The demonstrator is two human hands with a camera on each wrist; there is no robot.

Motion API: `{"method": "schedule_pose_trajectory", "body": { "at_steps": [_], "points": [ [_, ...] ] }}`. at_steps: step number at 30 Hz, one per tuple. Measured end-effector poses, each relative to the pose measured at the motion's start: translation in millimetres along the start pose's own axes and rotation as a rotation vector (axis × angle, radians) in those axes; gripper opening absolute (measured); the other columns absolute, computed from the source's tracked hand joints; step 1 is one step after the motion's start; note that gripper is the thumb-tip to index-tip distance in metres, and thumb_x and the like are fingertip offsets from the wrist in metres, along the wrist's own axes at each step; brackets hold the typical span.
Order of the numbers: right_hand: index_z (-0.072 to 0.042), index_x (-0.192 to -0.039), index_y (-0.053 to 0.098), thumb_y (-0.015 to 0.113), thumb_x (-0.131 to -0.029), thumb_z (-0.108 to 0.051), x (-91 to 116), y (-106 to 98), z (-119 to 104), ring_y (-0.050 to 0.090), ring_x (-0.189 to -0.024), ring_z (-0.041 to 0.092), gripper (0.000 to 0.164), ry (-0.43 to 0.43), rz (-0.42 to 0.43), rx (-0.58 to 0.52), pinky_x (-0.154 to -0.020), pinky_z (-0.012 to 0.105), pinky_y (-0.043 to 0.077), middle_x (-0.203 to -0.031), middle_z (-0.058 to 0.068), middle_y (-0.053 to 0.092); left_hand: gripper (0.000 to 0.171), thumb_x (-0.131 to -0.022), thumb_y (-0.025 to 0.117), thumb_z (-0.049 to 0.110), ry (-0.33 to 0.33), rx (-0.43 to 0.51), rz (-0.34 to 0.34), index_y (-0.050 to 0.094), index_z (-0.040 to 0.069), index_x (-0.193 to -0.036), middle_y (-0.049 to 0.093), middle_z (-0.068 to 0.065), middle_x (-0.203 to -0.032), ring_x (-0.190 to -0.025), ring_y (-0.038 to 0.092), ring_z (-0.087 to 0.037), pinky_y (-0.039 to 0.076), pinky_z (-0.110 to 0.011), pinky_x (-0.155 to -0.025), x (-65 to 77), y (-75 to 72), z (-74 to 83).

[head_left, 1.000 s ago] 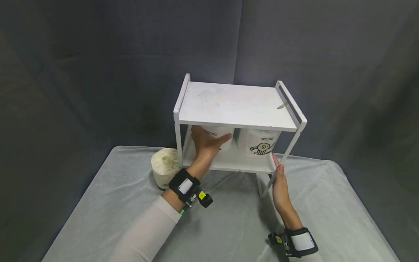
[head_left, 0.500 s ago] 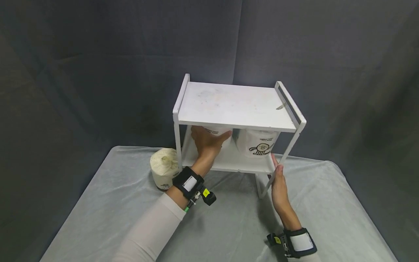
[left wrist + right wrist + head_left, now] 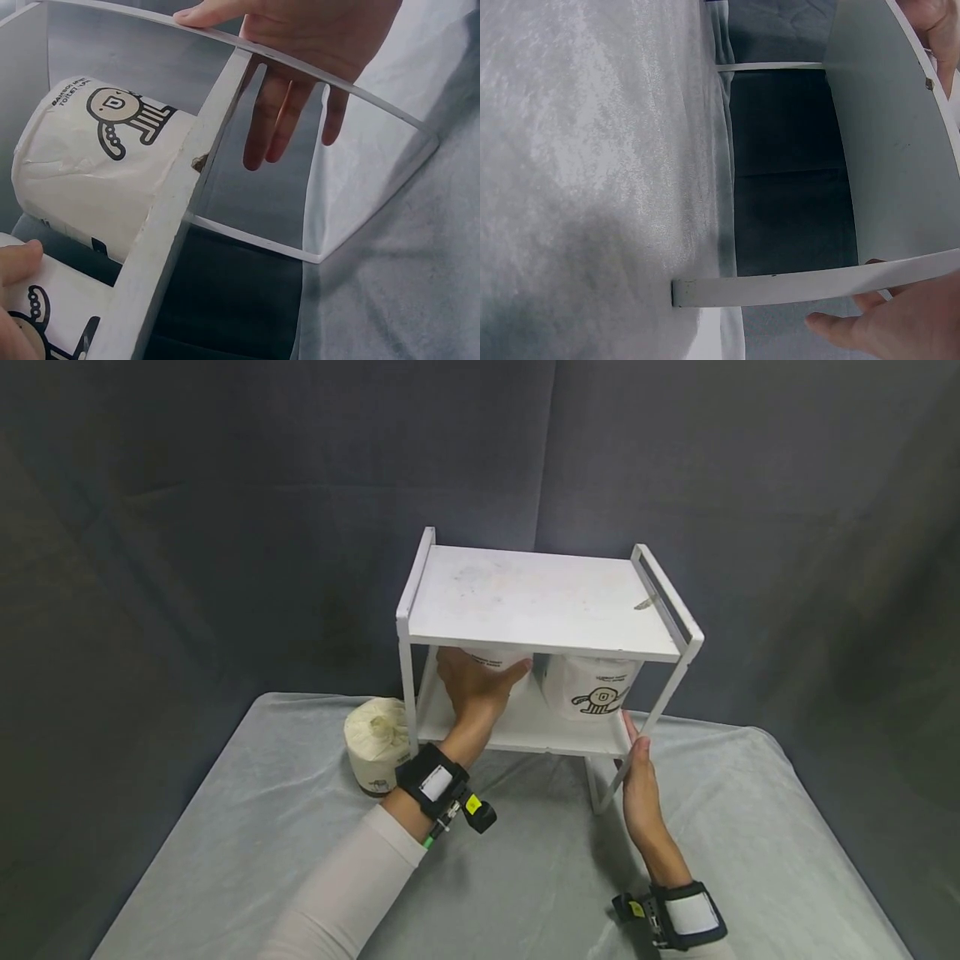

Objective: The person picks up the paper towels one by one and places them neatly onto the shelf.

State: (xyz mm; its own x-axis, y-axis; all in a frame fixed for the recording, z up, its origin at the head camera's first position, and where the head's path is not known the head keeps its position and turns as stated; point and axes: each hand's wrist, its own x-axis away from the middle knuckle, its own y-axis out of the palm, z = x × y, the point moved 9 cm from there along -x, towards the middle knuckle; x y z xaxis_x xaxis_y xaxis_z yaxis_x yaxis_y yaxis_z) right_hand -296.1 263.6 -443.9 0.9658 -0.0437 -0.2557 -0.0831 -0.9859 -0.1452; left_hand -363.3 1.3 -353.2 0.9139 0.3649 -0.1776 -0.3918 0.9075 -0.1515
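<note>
A white two-tier shelf rack (image 3: 536,602) stands on the cloth. My left hand (image 3: 474,689) reaches under its top board and grips a wrapped toilet roll (image 3: 501,658) at the left of the lower shelf. That roll's upper part is hidden by the board; its printed wrapper shows in the left wrist view beside the thumb (image 3: 22,261). To its right sits another toilet roll (image 3: 588,689) with a cartoon figure. My right hand (image 3: 642,785) holds the rack's front right leg, thumb against the bar and the other fingers (image 3: 262,124) fairly straight beyond it.
A third wrapped toilet roll (image 3: 375,745) stands on the table just outside the rack's left side. Pale grey cloth (image 3: 525,877) covers the table, and a dark curtain (image 3: 285,527) hangs behind it. The rack's top board bears some stains.
My left forearm has shifted slightly to the right, and the gripped toilet roll sits a little farther under the top board. The right hand and the rack stay nearly still.
</note>
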Motion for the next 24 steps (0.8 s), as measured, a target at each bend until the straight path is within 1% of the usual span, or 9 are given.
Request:
{"method": "schedule_pose_trajectory", "body": {
  "at_steps": [3, 6, 11, 15, 18, 19, 20, 24],
  "points": [
    [-0.019, -0.171, 0.013, 0.007, -0.112, -0.058, 0.3, 0.2, -1.2, 0.001, -0.164, 0.028, 0.071, 0.006, -0.004, 0.005, -0.129, 0.061, -0.003, -0.178, 0.005, 0.009, 0.122, -0.074, 0.097, 0.034, 0.014, 0.005, 0.003, 0.019, 0.013, -0.164, 0.033, -0.014, -0.158, -0.149, 0.031, -0.03, 0.026, -0.047, -0.126, 0.8, -0.8, 0.6],
    [-0.02, -0.171, 0.013, 0.006, -0.112, -0.058, 0.6, 0.5, -1.8, 0.001, -0.164, 0.028, 0.07, 0.003, -0.007, 0.013, -0.129, 0.062, -0.004, -0.178, 0.004, 0.009, 0.121, -0.073, 0.098, 0.033, 0.058, 0.01, 0.001, 0.02, 0.012, -0.163, 0.035, -0.014, -0.156, -0.147, 0.031, -0.029, 0.026, -0.046, -0.124, 2.3, -1.9, 2.7],
    [-0.02, -0.171, 0.012, 0.006, -0.112, -0.058, 1.2, 0.6, -0.9, 0.001, -0.164, 0.028, 0.07, 0.009, -0.012, 0.012, -0.129, 0.061, -0.003, -0.178, 0.004, 0.008, 0.122, -0.073, 0.098, 0.028, 0.177, 0.014, -0.009, 0.017, 0.009, -0.162, 0.033, -0.017, -0.154, -0.145, 0.03, -0.03, 0.025, -0.047, -0.122, 10.4, -6.7, 11.4],
    [-0.02, -0.171, 0.013, 0.006, -0.112, -0.057, 0.5, -2.0, -0.5, 0.001, -0.164, 0.027, 0.07, 0.006, -0.002, 0.01, -0.13, 0.06, -0.002, -0.178, 0.004, 0.009, 0.124, -0.073, 0.099, 0.027, 0.311, 0.037, -0.007, 0.017, 0.007, -0.163, 0.032, -0.018, -0.157, -0.148, 0.029, -0.03, 0.022, -0.047, -0.125, 22.1, -12.8, 24.6],
    [-0.02, -0.171, 0.013, 0.007, -0.112, -0.058, -0.6, -3.3, -0.8, 0.002, -0.164, 0.027, 0.07, 0.003, 0.004, 0.006, -0.13, 0.058, -0.002, -0.178, 0.004, 0.011, 0.127, -0.073, 0.099, 0.025, 0.374, 0.042, -0.023, 0.014, 0.006, -0.165, 0.029, -0.02, -0.162, -0.153, 0.026, -0.032, 0.019, -0.05, -0.128, 31.3, -14.7, 31.8],
    [-0.02, -0.171, 0.013, 0.007, -0.112, -0.058, -1.0, -3.4, -0.7, 0.002, -0.164, 0.026, 0.071, 0.003, 0.003, 0.004, -0.13, 0.058, -0.002, -0.178, 0.004, 0.011, 0.128, -0.073, 0.099, 0.025, 0.376, 0.041, -0.034, 0.013, 0.005, -0.166, 0.027, -0.02, -0.164, -0.155, 0.024, -0.033, 0.018, -0.051, -0.128, 34.0, -14.8, 32.8],
    [-0.019, -0.171, 0.013, 0.007, -0.112, -0.058, -1.1, -3.4, -0.8, 0.003, -0.164, 0.026, 0.071, 0.002, 0.004, -0.002, -0.13, 0.058, -0.002, -0.178, 0.005, 0.012, 0.129, -0.074, 0.098, 0.026, 0.366, 0.038, -0.046, 0.011, 0.006, -0.167, 0.024, -0.02, -0.166, -0.156, 0.021, -0.033, 0.017, -0.052, -0.129, 36.5, -14.9, 32.9],
    [-0.017, -0.171, 0.012, 0.008, -0.112, -0.06, -1.3, -2.5, -0.4, 0.001, -0.164, 0.029, 0.074, 0.0, -0.003, -0.03, -0.129, 0.06, -0.003, -0.178, 0.008, 0.009, 0.133, -0.075, 0.098, 0.026, 0.264, 0.049, -0.102, 0.005, 0.008, -0.168, 0.015, -0.02, -0.171, -0.159, 0.015, -0.034, 0.015, -0.052, -0.13, 45.3, -14.2, 27.1]
  ]
}}
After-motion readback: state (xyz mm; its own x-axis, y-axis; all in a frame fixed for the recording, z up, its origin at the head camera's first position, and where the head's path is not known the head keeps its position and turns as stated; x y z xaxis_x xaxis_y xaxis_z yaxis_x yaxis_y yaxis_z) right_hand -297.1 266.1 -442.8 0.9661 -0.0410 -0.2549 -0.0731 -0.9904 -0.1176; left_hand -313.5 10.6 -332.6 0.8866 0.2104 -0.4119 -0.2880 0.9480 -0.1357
